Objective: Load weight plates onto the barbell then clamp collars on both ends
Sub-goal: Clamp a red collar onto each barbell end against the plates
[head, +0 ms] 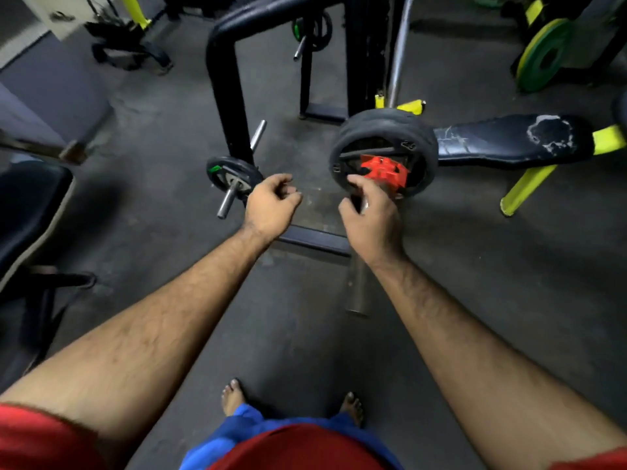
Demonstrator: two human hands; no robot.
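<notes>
The barbell's steel sleeve [358, 293] points toward me, its end low in the middle of the view. Black weight plates [386, 127] sit on it, upright and stacked face to face. A red collar [386, 171] is on the sleeve, pressed against the nearest plate. My right hand [371, 225] is wrapped around the sleeve just behind the collar, fingertips on the collar's black lever. To the left, my left hand [271, 206] hovers apart from the bar, its fingers curled in and holding nothing.
A black rack frame [225, 79] stands behind my left hand, with a small plate [234, 174] on one of its pegs. A worn black bench pad [509, 140] on yellow legs lies to the right. A green-yellow plate [543, 56] leans far right. A chair [30, 205] is at left.
</notes>
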